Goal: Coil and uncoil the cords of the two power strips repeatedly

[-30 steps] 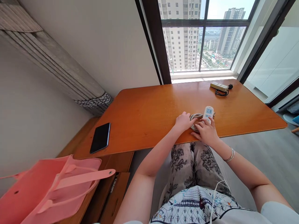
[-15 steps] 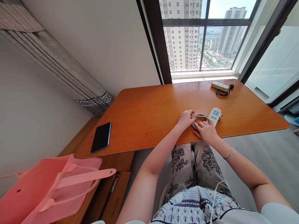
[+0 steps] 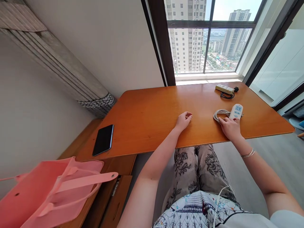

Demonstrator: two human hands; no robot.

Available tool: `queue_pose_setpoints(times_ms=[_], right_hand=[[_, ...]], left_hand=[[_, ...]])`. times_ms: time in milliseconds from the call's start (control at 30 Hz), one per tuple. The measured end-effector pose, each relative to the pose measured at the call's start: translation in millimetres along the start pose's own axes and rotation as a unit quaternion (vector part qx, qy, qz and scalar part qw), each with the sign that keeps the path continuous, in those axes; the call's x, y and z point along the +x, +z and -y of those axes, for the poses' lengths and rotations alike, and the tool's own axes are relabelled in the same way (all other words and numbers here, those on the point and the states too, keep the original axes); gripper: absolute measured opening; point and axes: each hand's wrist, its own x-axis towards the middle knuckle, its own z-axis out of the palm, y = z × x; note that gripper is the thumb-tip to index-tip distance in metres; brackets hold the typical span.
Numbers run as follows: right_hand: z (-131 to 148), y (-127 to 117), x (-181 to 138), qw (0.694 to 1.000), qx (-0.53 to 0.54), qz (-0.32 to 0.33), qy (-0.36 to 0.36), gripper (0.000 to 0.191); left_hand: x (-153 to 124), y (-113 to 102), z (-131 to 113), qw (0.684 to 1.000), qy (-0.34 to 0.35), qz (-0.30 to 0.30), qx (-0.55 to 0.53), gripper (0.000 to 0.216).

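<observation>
My right hand (image 3: 230, 127) holds the near end of a white power strip (image 3: 237, 111) with blue-toned sockets, fingers also touching its coiled pale cord (image 3: 216, 116). The strip and cord are on the right part of the orange-brown wooden table (image 3: 147, 110). My left hand (image 3: 184, 120) rests over the table to the left of the cord, apart from it. Its fingers are loosely curled together and nothing shows in them.
A second, cream power strip (image 3: 224, 89) with a black cord lies at the back right, near the window. A dark tablet (image 3: 103, 140) is at the table's left end. An open pink bag (image 3: 59, 186) stands at lower left, beside a wooden drawer unit (image 3: 118, 196).
My right hand has moved right with the white power strip and its cord. My left hand has come off the cord and shifted slightly left.
</observation>
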Motion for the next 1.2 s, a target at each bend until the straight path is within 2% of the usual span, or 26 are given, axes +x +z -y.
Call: queue_pose_setpoints(times_ms=[133,233,433,533,633,767,933,1067,1200], right_hand=[[-46.6,4.3,4.1,0.995,-0.038,0.010,0.093,0.040],[-69.5,6.3,7.7,0.989,-0.045,0.006,0.138,0.038],[-81.5,14.2,9.3,0.989,-0.035,-0.008,0.143,0.039],[-69.5,18.4,5.3,0.987,-0.018,-0.061,0.151,0.049],[-44.3,19.2,3.8,0.988,0.021,-0.113,0.105,0.051],[-2.5,12.9,14.0,0.991,0.091,-0.102,-0.006,0.041],[36.0,2.2,51.6,0.977,0.181,-0.062,-0.095,0.035],[55.5,0.8,87.8,0.968,0.231,-0.036,-0.087,0.033],[64.2,8.3,105.4,0.957,0.284,-0.026,-0.049,0.029]], left_hand=[[-2.5,3.1,-0.2,0.999,0.025,0.013,0.021,0.013],[-4.6,5.1,-2.6,0.996,0.055,0.032,0.061,0.013],[-9.3,5.4,-4.9,0.990,0.080,0.053,0.103,0.016],[-11.0,5.7,-5.1,0.988,0.086,0.061,0.114,0.016],[-12.1,6.1,-4.3,0.987,0.090,0.061,0.120,0.017],[-13.6,6.0,-3.0,0.987,0.099,0.052,0.114,0.017],[-13.6,4.0,-3.5,0.990,0.093,0.017,0.103,0.017],[-11.1,0.4,-3.1,0.992,0.084,-0.019,0.091,0.018],[-8.8,-2.8,-0.7,0.992,0.079,-0.046,0.082,0.018]])
